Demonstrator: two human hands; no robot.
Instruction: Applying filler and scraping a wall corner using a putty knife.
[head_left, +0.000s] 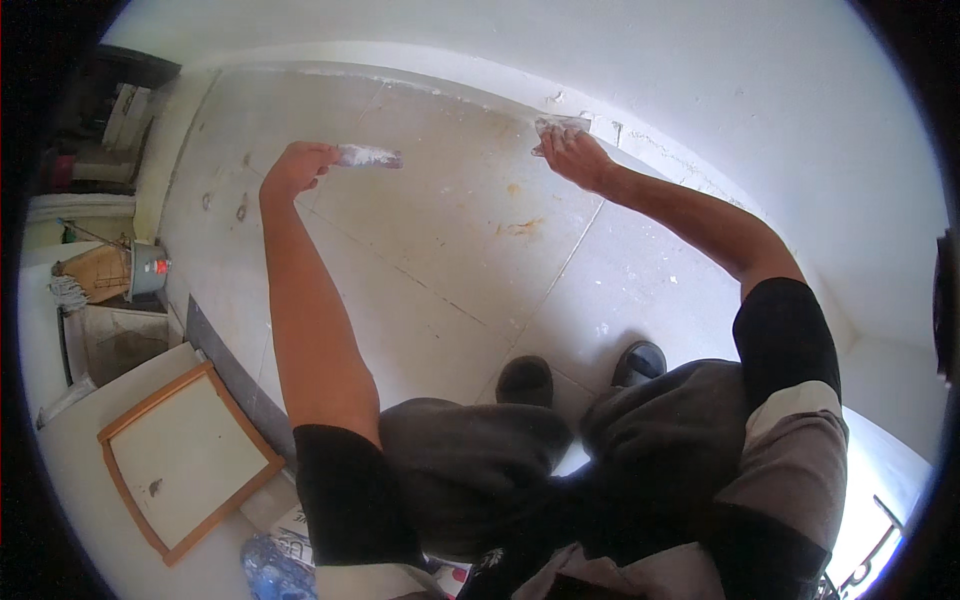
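The paste-smeared left blade (372, 157), over the floor (440, 235), is pinched at its left end by the left grip (298, 170), while the right blade (549, 123), at the foot of the wall (700, 90), is clasped under the fingers of the right grip (574, 154). Both look light, thin and stiff, perhaps a little springy, and are best taken by the back end, since wet paste could make them slippery. The right fingers hide much of their blade, whether its edge touches the wall I cannot tell, and some blue plastic (272, 570) is cut off below.
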